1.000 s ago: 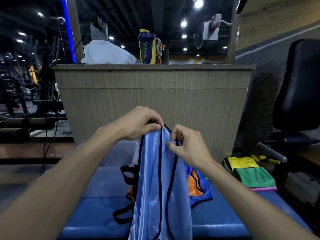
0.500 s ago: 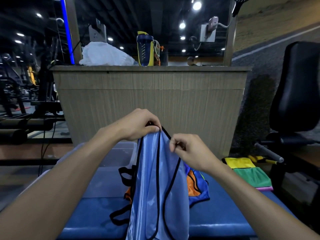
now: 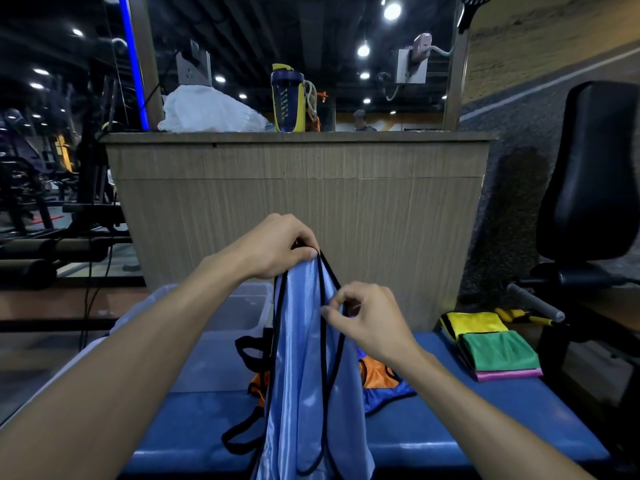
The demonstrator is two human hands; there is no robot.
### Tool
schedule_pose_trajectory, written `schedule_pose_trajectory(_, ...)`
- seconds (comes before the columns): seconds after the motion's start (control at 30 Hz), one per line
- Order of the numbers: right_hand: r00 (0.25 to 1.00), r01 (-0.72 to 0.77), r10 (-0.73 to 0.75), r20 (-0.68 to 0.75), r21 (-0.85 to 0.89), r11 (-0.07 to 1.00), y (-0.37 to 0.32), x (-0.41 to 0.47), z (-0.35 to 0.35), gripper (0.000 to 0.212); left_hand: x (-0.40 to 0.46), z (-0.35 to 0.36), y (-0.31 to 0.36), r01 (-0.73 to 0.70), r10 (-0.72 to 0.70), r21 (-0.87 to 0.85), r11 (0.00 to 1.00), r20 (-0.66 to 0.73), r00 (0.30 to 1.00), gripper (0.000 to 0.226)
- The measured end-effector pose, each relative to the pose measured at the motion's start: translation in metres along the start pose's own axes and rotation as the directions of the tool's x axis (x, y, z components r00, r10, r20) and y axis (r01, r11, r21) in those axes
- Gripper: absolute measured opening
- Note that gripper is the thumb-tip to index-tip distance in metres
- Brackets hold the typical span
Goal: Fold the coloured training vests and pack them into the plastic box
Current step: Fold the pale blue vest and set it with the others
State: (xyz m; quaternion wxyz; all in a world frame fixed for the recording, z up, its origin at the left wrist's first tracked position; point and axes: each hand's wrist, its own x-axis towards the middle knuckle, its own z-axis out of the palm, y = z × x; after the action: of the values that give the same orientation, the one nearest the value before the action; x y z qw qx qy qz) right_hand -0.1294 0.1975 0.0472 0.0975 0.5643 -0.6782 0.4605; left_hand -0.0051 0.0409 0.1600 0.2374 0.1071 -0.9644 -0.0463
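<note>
Light-blue vest hanging from left hand grip at its top, right hand pinching its black trim lower.

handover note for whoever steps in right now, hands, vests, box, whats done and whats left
Left hand grips the top of the light blue vest, held up over the blue bench.
Right hand pinches its black trim lower down.
Done: yellow, green and pink vests folded in a stack at the bench's right end.
Left: fold the blue one, then the orange and dark blue heap behind it; pack all into the plastic box, which looks empty.
</note>
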Motion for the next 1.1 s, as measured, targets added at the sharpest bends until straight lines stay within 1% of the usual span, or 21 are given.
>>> schedule_pose_trajectory(0.13,0.998,0.04,-0.035,0.053,-0.1,0.994,0.015,-0.014,-0.008,0.015,-0.004,-0.001,-0.003,0.036,-0.036,0.004,0.999,-0.034,0.999,0.015)
schedule_pose_trajectory(0.27,0.997,0.039,-0.031,0.067,-0.12,0.992,0.032,-0.02,-0.022,0.012,-0.004,-0.004,0.001,0.032,-0.033,-0.028,0.999,-0.034,0.999,0.015)
schedule_pose_trajectory(0.3,0.996,0.044,-0.032,0.079,-0.144,0.989,0.038,-0.021,-0.026,0.015,-0.004,-0.005,0.003,0.029,-0.03,-0.035,0.999,-0.032,0.999,0.015)
schedule_pose_trajectory(0.4,0.996,0.028,-0.009,0.089,-0.219,0.975,0.051,-0.019,-0.036,0.04,-0.003,-0.01,0.007,0.006,-0.007,-0.06,0.998,-0.019,1.0,0.013)
schedule_pose_trajectory(0.47,0.995,-0.039,0.057,0.086,-0.202,0.979,0.053,-0.016,-0.04,0.049,-0.001,-0.011,0.011,-0.016,0.016,-0.076,0.997,-0.002,1.0,0.012)
schedule_pose_trajectory(0.5,0.991,-0.079,0.096,0.093,-0.175,0.981,0.05,-0.014,-0.041,0.05,0.0,-0.011,0.014,-0.028,0.028,-0.078,0.997,0.007,1.0,0.011)
schedule_pose_trajectory(0.57,0.973,-0.137,0.152,0.174,-0.096,0.986,0.037,-0.012,-0.038,0.042,0.003,-0.01,0.019,-0.05,0.051,-0.073,0.996,0.017,0.999,0.011)
schedule_pose_trajectory(0.63,0.951,-0.151,0.15,0.271,-0.019,0.988,0.021,-0.011,-0.033,0.028,0.006,-0.01,0.023,-0.064,0.066,-0.071,0.995,0.021,0.998,0.01)
schedule_pose_trajectory(0.67,0.947,-0.154,0.14,0.288,0.025,0.988,0.013,-0.012,-0.03,0.022,0.007,-0.01,0.024,-0.07,0.072,-0.067,0.995,0.022,0.997,0.01)
schedule_pose_trajectory(0.7,0.95,-0.155,0.131,0.282,0.064,0.986,0.007,-0.014,-0.028,0.024,0.008,-0.009,0.026,-0.074,0.075,-0.059,0.996,0.022,0.997,0.009)
schedule_pose_trajectory(0.73,0.958,-0.15,0.125,0.259,0.079,0.986,0.004,-0.015,-0.025,0.033,0.009,-0.009,0.027,-0.076,0.077,-0.051,0.996,0.02,0.997,0.009)
schedule_pose_trajectory(0.8,0.98,-0.116,0.106,0.167,0.053,0.992,-0.001,-0.018,-0.02,0.053,0.01,-0.008,0.028,-0.079,0.079,-0.038,0.996,0.01,0.997,0.009)
schedule_pose_trajectory(0.83,0.989,-0.097,0.092,0.115,0.037,0.995,-0.002,-0.018,-0.018,0.059,0.01,-0.008,0.028,-0.075,0.075,-0.033,0.997,0.005,0.997,0.01)
schedule_pose_trajectory(0.9,0.997,-0.064,0.063,0.048,0.007,0.998,-0.003,-0.017,-0.014,0.061,0.009,-0.008,0.028,-0.061,0.061,-0.019,0.998,-0.002,0.998,0.011)
schedule_pose_trajectory(0.97,0.998,-0.049,0.048,0.027,0.011,0.999,-0.001,-0.016,-0.014,0.06,0.007,-0.009,0.027,-0.043,0.043,-0.006,0.999,-0.01,0.999,0.012)
schedule_pose_trajectory(1.1,0.999,-0.048,0.044,0.027,0.148,0.988,0.006,-0.02,-0.028,0.056,0.001,-0.014,0.018,0.006,-0.006,-0.011,1.0,-0.02,1.0,0.011)
